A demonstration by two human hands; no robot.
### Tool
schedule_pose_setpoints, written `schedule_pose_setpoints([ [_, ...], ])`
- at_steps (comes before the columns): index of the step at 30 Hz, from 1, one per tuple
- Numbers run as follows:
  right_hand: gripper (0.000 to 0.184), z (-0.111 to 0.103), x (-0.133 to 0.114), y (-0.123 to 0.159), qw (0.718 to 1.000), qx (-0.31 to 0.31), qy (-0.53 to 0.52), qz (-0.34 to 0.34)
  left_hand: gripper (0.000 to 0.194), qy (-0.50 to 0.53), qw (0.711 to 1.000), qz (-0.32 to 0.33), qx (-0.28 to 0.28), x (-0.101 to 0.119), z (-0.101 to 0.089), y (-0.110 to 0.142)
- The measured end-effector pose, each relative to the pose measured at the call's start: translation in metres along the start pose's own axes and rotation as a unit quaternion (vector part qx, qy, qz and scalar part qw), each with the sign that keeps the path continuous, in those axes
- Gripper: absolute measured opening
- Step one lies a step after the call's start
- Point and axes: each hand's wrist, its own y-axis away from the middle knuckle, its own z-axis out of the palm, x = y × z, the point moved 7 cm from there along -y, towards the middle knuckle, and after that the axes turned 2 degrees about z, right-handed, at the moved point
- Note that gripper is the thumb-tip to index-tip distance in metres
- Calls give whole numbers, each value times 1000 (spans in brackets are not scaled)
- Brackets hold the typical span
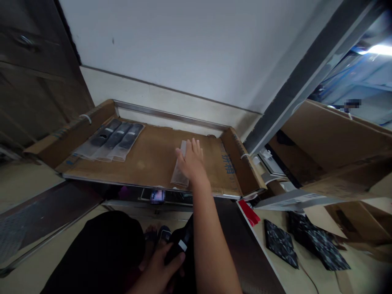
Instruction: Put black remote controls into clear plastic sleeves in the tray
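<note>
My right hand (192, 161) lies with its fingers stretched out over a frosted plastic sleeve (179, 177) on a cardboard-lined shelf (153, 163). The sleeve looks flat, and part of it is hidden under the palm. Low in the view, near my lap, my left hand (161, 265) is closed around a long black item with a white label (183, 245); its exact kind cannot be made out. At the shelf's left end, several similar black items in frosted sleeves (118, 139) lie side by side, each with a pale label band.
Upright cardboard flaps (245, 163) edge the shelf at both ends. Behind it rises a white wall panel (183, 49). On the right stand a large open cardboard box (343, 151) and, on the floor, black patterned packages (280, 243). A dark metal door (30, 73) is at left.
</note>
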Motion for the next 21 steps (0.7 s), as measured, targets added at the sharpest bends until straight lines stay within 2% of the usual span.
schedule_pose_setpoints([
  [2,76,26,-1,-7,997,-58,42,28,103,1,1000,2,-3,2,-1,-1],
  [5,82,49,2,-10,993,-77,80,41,101,-8,1000,8,2,7,-5,-2],
  [10,89,56,-4,-12,993,-85,81,9,103,-17,1000,6,0,12,-8,0],
  [14,90,66,-36,-20,992,-107,53,-44,92,-14,999,15,-24,10,-1,3],
  [16,89,69,-52,-30,994,-85,41,-59,86,-14,999,19,-30,8,1,3],
  [19,89,72,-60,-50,997,-42,44,-48,82,-16,999,25,-35,6,0,1],
  [21,92,80,-55,-65,996,-65,49,-32,79,-25,999,26,-27,5,-3,0],
])
